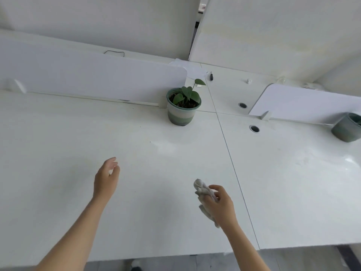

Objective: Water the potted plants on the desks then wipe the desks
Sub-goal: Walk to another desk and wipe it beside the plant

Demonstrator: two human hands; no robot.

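From the head view, my right hand (pixel 222 204) pinches a soft, light cloth (pixel 205 196) above the bench (pixel 58 153); left hand (pixel 106 178) relaxed, holding nothing. I think the potted plant (pixel 183 106) is fragile; hold its pot low.

The place is an open-plan office. White tabletops (pixel 78 143) butt edge to edge in a block, near and far rows facing each other. Low white screens (pixel 88 75) with rounded corners stand in clips along the line between the rows. Round cable holes (pixel 254 129) are cut into the right tabletops. A small potted plant (pixel 182 106) stands at the end of the left screen, and tall plain partitions (pixel 273 36) close off the far side.
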